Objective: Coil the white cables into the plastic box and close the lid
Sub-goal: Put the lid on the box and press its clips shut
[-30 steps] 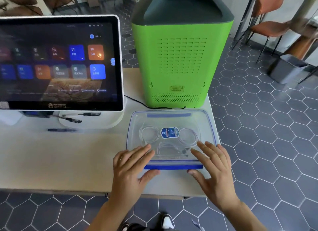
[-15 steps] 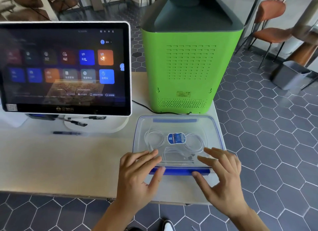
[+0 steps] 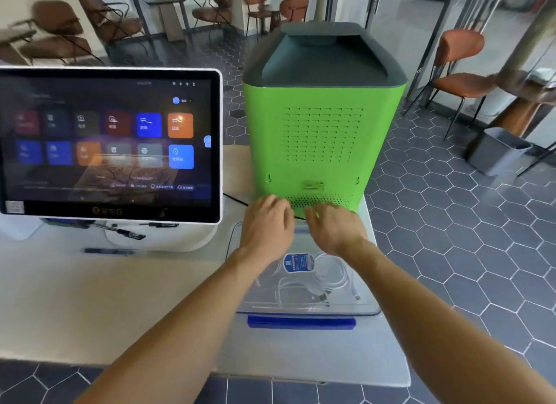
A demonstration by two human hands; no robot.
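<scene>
A clear plastic box (image 3: 365, 309) stands on the table in front of me with its clear lid on top. White cables (image 3: 329, 275) lie coiled inside, seen through the lid beside a blue round label (image 3: 298, 262). The blue latch (image 3: 301, 323) on the near edge is folded down. My left hand (image 3: 266, 226) and my right hand (image 3: 334, 227) rest side by side on the far edge of the lid, fingers bent over it and hiding the far latch.
A tall green machine (image 3: 322, 138) stands right behind the box, a black cord (image 3: 237, 200) leading to it. A touchscreen monitor (image 3: 111, 145) on a white stand fills the left. A blue pen (image 3: 108, 251) lies by the stand. The table edge (image 3: 391, 382) is near me.
Both hands left the near blue latch and reached across the lid to its far edge. The view tilted up, so the box sits lower in the frame.
</scene>
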